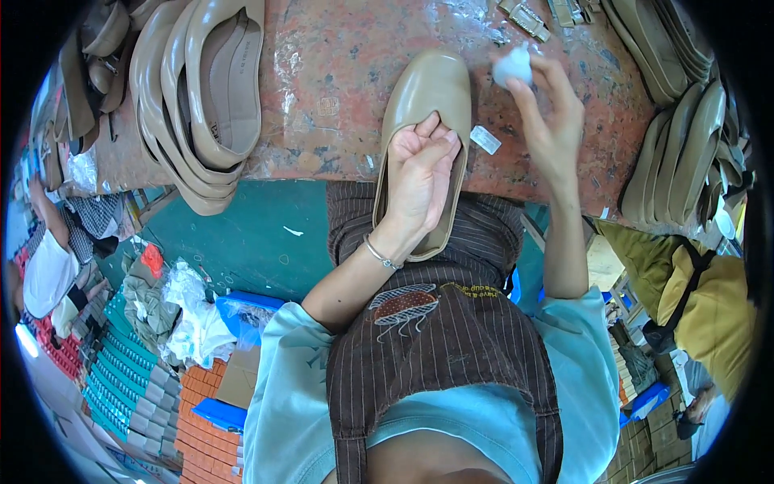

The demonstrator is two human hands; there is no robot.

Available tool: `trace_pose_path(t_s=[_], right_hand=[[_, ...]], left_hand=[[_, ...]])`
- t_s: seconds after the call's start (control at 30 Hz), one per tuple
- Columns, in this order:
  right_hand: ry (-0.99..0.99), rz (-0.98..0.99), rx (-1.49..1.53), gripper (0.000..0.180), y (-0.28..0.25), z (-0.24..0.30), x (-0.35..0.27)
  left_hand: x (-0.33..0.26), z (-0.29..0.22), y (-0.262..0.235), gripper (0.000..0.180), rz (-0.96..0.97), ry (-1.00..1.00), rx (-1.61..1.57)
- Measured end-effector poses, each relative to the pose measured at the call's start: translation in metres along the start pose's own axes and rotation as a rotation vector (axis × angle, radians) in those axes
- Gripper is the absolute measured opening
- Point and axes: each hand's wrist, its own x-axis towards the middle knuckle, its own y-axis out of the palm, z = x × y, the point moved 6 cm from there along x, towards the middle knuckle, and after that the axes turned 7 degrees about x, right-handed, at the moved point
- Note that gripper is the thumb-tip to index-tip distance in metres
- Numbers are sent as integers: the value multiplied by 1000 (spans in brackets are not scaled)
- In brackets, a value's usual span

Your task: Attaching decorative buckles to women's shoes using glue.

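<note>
A tan slip-on shoe (431,85) lies toe away from me, its front on the table and its heel over my lap. My left hand (421,165) reaches into its opening, fingers closed on the front edge of the opening with the thumb on top. To the right of the toe, my right hand (552,121) is raised with a small white squeeze bottle (513,68) pinched between thumb and fingers. The bottle has a narrow tip pointing away from me and stands apart from the shoe. Between shoe and right hand is a small white label (484,139) on the table.
The worn reddish table (322,153) carries nested tan shoes (230,89) at left and more shoes (685,153) at right. Metallic buckle-like pieces (526,19) lie at the far edge. Other people sit at both sides, one in a yellow top (717,315). Teal and orange stacks (121,379) stand lower left.
</note>
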Motion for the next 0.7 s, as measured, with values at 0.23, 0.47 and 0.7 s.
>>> trace_pose_path(t_s=[0.23, 0.47, 0.7], right_hand=[[-291, -79, -278, 25, 25, -17, 24], [-182, -61, -211, 38, -2, -11, 21], [-191, -191, -404, 31, -31, -31, 45]], left_hand=[[0, -3, 2, 17, 14, 3, -12], [-3, -3, -6, 21, -48, 40, -37], [-1, -1, -3, 19, -50, 4, -59]])
